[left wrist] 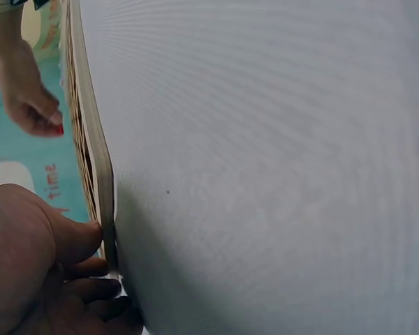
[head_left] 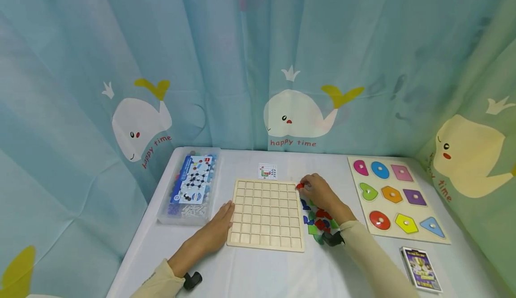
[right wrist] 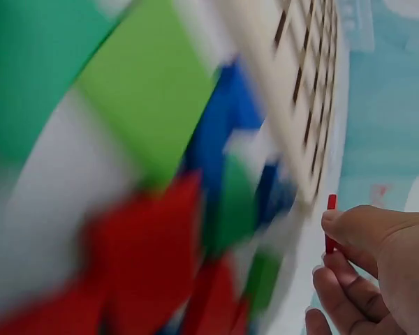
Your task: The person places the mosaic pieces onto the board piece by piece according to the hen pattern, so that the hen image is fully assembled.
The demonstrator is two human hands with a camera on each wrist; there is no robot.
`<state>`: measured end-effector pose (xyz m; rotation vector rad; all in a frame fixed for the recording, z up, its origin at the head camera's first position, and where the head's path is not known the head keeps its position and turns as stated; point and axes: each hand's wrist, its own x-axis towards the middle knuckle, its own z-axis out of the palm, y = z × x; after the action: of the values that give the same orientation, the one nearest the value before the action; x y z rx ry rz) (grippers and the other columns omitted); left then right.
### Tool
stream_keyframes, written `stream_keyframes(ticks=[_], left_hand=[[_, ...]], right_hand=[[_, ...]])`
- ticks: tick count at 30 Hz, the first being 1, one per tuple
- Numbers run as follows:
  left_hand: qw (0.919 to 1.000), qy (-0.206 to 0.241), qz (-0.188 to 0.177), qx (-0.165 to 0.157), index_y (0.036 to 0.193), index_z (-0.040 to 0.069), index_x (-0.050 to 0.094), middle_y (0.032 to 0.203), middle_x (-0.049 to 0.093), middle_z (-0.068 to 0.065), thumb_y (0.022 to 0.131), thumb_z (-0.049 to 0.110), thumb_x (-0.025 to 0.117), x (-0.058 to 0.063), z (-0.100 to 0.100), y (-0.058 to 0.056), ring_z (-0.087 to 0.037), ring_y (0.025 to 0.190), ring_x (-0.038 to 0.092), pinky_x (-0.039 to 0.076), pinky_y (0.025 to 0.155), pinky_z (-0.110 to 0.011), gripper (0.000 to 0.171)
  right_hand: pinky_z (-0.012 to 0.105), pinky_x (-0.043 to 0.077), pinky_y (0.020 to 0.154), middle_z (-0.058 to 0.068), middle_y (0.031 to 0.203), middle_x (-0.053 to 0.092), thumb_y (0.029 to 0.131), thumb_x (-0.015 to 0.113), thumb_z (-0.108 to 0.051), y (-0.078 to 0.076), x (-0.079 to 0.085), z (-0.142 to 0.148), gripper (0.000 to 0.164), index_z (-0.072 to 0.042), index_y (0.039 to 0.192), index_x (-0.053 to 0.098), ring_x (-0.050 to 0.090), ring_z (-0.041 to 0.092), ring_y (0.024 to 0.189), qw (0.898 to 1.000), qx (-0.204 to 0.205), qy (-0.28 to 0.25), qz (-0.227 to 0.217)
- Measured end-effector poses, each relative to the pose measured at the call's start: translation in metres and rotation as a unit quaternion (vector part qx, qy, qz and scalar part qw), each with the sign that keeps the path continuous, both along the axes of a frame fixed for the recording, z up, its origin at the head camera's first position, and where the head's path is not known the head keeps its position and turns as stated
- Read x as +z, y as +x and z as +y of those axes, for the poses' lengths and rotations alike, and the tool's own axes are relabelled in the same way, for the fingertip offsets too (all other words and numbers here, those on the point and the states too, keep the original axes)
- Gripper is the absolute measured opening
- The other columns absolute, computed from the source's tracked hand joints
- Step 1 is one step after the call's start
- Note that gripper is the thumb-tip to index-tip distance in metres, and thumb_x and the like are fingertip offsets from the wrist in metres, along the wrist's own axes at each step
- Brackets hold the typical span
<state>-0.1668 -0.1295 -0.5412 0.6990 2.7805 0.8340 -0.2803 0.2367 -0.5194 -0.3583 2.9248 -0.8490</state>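
My right hand [head_left: 320, 192] pinches a small red puzzle piece [right wrist: 330, 220] between thumb and fingertips, just off the upper right corner of a wooden grid board [head_left: 266, 213]. The piece shows edge-on in the right wrist view. Along the board's left side rests my left hand [head_left: 221, 226], its thumb [left wrist: 80, 237] and fingertips right at the rim. Below my right wrist lies a pile of flat red, green and blue pieces [head_left: 322, 221], partly hidden by the arm. Several of them, such as a light green square [right wrist: 150, 87], appear large and blurred in the right wrist view.
A small pattern card [head_left: 267, 171] lies behind the board. To the left stands a clear plastic box [head_left: 189, 188] of molecule-model parts. A shape puzzle board [head_left: 393, 199] with knobbed pieces lies right, with a card box [head_left: 421, 269] nearer. A whale-print curtain [head_left: 225, 65] hangs behind.
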Motion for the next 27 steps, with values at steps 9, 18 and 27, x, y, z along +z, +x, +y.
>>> stream_keyframes(ticks=[9, 18, 27], left_hand=[[1.0000, 0.001, -0.004, 0.003, 0.160, -0.015, 0.026, 0.169, 0.021, -0.034, 0.112, 0.005, 0.041, -0.001, -0.001, -0.003, -0.052, 0.157, 0.020, 0.024, 0.127, -0.060, 0.054], [0.9997, -0.001, -0.022, 0.000, 0.161, -0.014, 0.024, 0.171, 0.018, -0.032, 0.112, 0.006, 0.039, -0.004, 0.001, -0.004, -0.050, 0.159, 0.017, 0.021, 0.129, -0.059, 0.055], [0.9998, 0.014, -0.009, -0.006, 0.160, -0.015, 0.025, 0.169, 0.020, -0.035, 0.111, 0.004, 0.040, -0.008, -0.002, -0.006, -0.054, 0.157, 0.019, 0.022, 0.126, -0.065, 0.055]], right_hand=[[0.048, 0.058, 0.092, 0.015, 0.109, 0.063, 0.099, 0.073, -0.007, -0.001, 0.003, -0.071, 0.021, 0.003, 0.117, 0.069, 0.064, 0.031, 0.102, 0.996, 0.081, -0.018, 0.043], [0.046, 0.058, 0.094, 0.013, 0.110, 0.068, 0.098, 0.075, -0.009, -0.003, -0.007, -0.123, 0.021, 0.002, 0.115, 0.070, 0.066, 0.030, 0.105, 0.991, 0.114, -0.033, 0.056], [0.044, 0.058, 0.087, 0.009, 0.102, 0.065, 0.096, 0.077, -0.004, -0.004, -0.010, -0.143, 0.009, -0.002, 0.102, 0.071, 0.062, 0.025, 0.096, 0.987, 0.139, -0.017, 0.084]])
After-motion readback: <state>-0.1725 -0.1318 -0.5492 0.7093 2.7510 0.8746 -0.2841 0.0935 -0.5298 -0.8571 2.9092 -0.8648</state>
